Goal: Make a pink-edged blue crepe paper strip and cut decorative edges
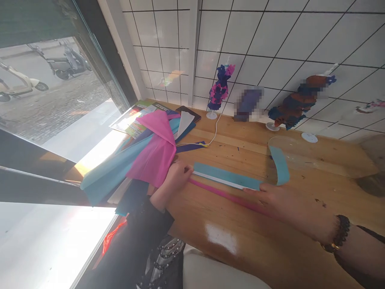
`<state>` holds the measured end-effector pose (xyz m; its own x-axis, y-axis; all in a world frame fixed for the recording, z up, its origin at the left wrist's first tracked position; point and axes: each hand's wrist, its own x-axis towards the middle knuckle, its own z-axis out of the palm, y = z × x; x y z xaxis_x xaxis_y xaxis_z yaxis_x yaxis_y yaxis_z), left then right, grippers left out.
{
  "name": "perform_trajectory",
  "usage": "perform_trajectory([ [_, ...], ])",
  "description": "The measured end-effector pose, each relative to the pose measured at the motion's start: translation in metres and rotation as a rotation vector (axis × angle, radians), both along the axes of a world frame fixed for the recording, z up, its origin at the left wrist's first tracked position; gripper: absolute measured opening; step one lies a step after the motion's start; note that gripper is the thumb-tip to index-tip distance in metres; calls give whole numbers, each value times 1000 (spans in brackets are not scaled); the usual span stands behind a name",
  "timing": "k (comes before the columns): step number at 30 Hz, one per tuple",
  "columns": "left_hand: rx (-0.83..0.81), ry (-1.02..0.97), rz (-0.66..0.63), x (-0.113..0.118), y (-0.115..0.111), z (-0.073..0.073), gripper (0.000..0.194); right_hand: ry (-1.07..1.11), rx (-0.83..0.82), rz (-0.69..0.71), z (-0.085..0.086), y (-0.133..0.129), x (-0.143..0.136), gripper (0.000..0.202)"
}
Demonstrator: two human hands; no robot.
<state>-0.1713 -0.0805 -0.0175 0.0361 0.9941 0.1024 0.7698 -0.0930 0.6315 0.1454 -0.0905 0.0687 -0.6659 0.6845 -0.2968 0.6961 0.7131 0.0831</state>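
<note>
A long teal strip (pixel 224 172), like fabric or crepe paper, lies on the wooden table with a narrow white band (pixel 219 180) along its near edge. My left hand (pixel 177 175) is closed, fingertips pinched at the strip's left end. Farther right, my right hand (pixel 278 200) has its thumb and fingers on the strip and band, pressing them to the table; its lower fingers are partly hidden. Past that hand the strip's free end (pixel 279 164) curls up. A thin pink strip (pixel 225 195) runs beneath both hands, nearer me.
Pink sheet material (pixel 156 140) and a light blue sheet (pixel 117 160) are heaped left, by the window. Behind them lie magazines (pixel 132 120) and a dark phone or tablet (pixel 192 112). Decorated stands (pixel 219 90) line the tiled wall, with a white cable (pixel 215 130).
</note>
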Motion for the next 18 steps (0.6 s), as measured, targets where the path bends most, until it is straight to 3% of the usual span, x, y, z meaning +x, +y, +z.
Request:
perform_trajectory([
  [4, 20, -3, -21, -1, 0, -2, 22, -92, 16, -19, 4, -2, -10, 55],
  [9, 40, 10, -26, -1, 1, -4, 17, -15, -72, -97, 5, -2, -19, 38],
  [18, 69, 40, -13, 1, 2, -7, 16, -46, -68, -83, -3, 1, -13, 48],
])
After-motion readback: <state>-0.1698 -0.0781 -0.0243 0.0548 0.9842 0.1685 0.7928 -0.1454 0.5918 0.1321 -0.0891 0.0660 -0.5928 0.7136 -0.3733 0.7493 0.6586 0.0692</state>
